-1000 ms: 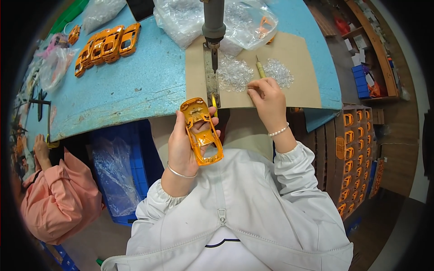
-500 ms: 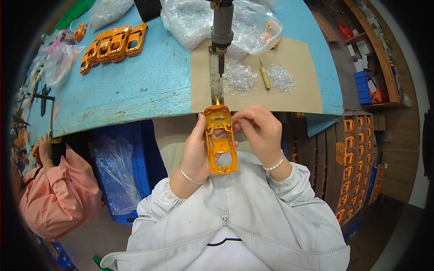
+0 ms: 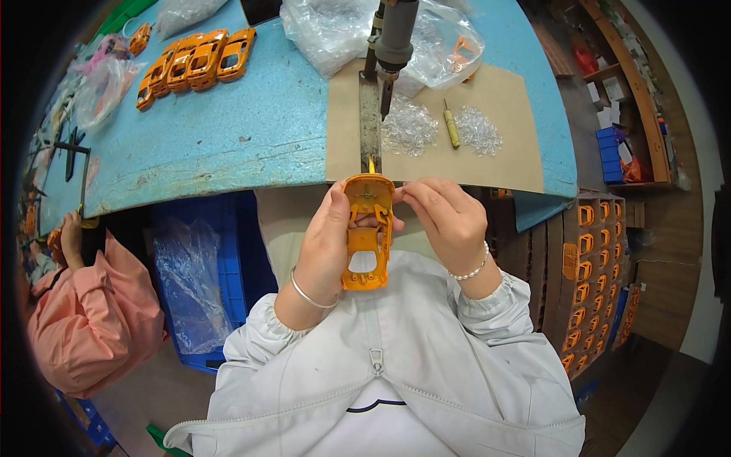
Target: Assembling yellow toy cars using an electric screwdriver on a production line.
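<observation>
An orange toy car body [image 3: 362, 241] is held in front of my chest by my left hand [image 3: 322, 247], its hollow inside facing me. My left thumb lies along its left edge, and other fingers show behind it through the openings. At its upper right edge, my right hand [image 3: 451, 218] is closed in a pinch of thumb and forefinger. What that pinch holds, if anything, is too small to make out. Beyond the hands, two piles of small clear plastic parts [image 3: 409, 128] lie on brown cardboard [image 3: 495, 172], with a yellow-handled pointed tool [image 3: 451, 128] between them.
A grey upright machine head [image 3: 395, 38] with a pointed tip hangs over a metal bar [image 3: 370, 114]. Orange car bodies [image 3: 205, 59] stand in a row on the blue table [image 3: 251, 145]. Clear bags [image 3: 320, 30] lie behind. A co-worker's pink sleeve [image 3: 99, 305] is at left.
The car body has tilted in my left hand. My right hand has shifted slightly right, its fingers still pinched near the body's upper edge. The whole view has shifted a little.
</observation>
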Demonstrator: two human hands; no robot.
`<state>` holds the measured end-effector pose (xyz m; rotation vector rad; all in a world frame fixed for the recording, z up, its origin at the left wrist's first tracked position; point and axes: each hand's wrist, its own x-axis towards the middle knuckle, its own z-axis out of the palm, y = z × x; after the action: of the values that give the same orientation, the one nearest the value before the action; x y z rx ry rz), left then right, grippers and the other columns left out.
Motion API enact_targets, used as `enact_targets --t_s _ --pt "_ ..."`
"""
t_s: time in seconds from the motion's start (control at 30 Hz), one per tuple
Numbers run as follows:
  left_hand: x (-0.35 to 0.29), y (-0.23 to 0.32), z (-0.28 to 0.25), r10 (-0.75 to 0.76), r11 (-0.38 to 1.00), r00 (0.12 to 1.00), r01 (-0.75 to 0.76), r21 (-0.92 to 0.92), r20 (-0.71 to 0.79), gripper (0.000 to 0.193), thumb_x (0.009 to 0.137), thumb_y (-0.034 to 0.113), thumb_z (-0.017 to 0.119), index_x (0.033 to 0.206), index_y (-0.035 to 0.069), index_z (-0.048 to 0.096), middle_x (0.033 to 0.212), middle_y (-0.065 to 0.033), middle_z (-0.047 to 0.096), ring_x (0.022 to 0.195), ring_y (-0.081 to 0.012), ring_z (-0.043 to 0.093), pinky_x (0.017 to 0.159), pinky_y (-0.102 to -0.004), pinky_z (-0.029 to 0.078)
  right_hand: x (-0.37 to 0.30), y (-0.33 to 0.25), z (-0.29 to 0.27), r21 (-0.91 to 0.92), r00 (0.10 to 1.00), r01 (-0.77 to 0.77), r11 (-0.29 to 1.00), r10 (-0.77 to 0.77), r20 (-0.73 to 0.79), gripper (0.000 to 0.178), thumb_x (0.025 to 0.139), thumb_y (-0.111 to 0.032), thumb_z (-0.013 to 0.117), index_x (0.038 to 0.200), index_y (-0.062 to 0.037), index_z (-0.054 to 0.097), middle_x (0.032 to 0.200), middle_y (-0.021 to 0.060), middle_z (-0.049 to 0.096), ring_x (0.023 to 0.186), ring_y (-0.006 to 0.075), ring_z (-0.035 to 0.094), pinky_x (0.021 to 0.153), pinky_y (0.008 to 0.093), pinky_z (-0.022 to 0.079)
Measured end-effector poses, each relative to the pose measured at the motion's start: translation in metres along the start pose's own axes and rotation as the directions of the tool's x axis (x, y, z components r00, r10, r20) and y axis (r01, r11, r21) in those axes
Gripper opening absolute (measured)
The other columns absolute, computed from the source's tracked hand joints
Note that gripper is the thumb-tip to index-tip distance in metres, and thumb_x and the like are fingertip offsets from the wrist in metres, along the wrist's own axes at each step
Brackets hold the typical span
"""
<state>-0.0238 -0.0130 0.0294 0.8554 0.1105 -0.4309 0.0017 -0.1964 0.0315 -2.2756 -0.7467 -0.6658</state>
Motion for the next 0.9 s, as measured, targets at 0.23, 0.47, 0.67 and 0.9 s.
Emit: enact_targets --t_s 0.23,0.47,0.67,0.9 --pt "-0.004 0.001 -0.015 0.452 0.776 0.850 -0.524 0.352 0.269 0.039 0.095 0.038 0.059 0.111 0.004 0.047 0.116 -0.0183 0.063 0.090 -0.0240 0.067 0.074 -0.0341 0.056 0.014 -0.035 -0.037 0.649 0.726 -0.635 0.419 0.611 0.316 0.020 0.072 0.010 0.070 0.091 0.0015 0.070 0.085 0.0093 0.064 0.067 0.0168 0.064 0.055 0.0246 0.050" --pt "-0.003 0.027 -0.013 0.354 -0.053 0.571 -0.778 0.626 0.740 0.050 0.077 0.027 0.077 0.106 0.004 0.043 0.110 -0.0248 0.065 0.081 -0.0344 0.068 0.068 -0.0349 0.057 0.018 -0.039 -0.050 0.441 0.903 -0.376 0.815 0.215 0.373 0.018 0.072 0.005 0.074 0.088 -0.0031 0.073 0.084 0.0065 0.063 0.070 0.0139 0.062 0.060 0.0240 0.052" --pt "-0.005 0.024 -0.015 0.358 -0.121 0.556 -0.769 0.628 0.750 0.044 0.078 0.034 0.075 0.095 0.002 0.050 0.103 -0.0175 0.066 0.081 -0.0286 0.067 0.069 -0.0355 0.056 0.016 -0.041 -0.049 0.408 0.887 -0.400 0.820 0.235 0.397 0.018 0.069 0.006 0.075 0.085 -0.0022 0.073 0.083 0.0059 0.061 0.071 0.0132 0.059 0.059 0.0241 0.049" --pt "-0.007 0.027 -0.014 0.254 -0.157 0.584 -0.762 0.628 0.771 0.044 0.076 0.029 0.077 0.099 0.004 0.048 0.109 -0.0190 0.065 0.082 -0.0302 0.067 0.069 -0.0355 0.056 0.024 -0.026 -0.047 0.461 0.683 -0.695 0.551 0.307 0.663 0.012 0.074 0.005 0.073 0.084 -0.0003 0.070 0.086 0.0044 0.060 0.071 0.0104 0.059 0.059 0.0237 0.049"
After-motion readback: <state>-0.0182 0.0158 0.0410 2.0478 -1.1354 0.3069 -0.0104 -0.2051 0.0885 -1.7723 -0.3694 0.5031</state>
